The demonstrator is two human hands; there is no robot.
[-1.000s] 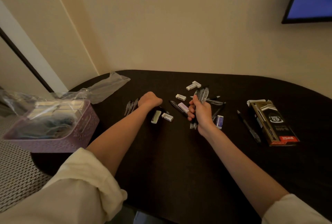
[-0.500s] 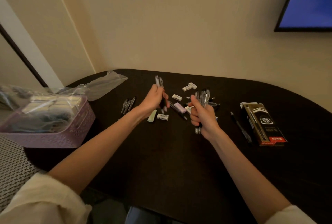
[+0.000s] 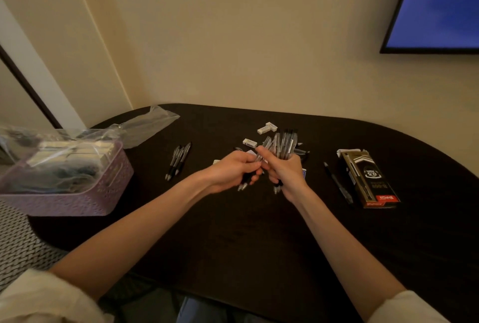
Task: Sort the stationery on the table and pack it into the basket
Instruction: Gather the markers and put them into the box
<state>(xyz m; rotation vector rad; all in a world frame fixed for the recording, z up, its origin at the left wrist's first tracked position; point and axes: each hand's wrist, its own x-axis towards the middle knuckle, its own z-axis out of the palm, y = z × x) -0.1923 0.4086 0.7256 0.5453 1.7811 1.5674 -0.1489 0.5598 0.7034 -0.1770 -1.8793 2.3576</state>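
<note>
Half a second ago the left hand (image 3: 234, 171) was lifting a pen from the table; now it has come across to meet the right hand (image 3: 283, 175), fingers curled round that pen (image 3: 246, 182) and feeding it into the bunch of pens (image 3: 281, 146) the right fist grips upright. Both hands are closed on pens above the middle of the table (image 3: 233, 245). To do this well, I judge the new pen should slide in parallel with the others, tips level, and the right grip should loosen only slightly so none slip out. Still lying loose are three pens (image 3: 178, 159) to the left, erasers (image 3: 267, 127) behind the hands, one pen (image 3: 337, 182) beside the pen box (image 3: 368, 180). At the table's left edge sits the basket (image 3: 77, 201), already holding bagged items
</note>
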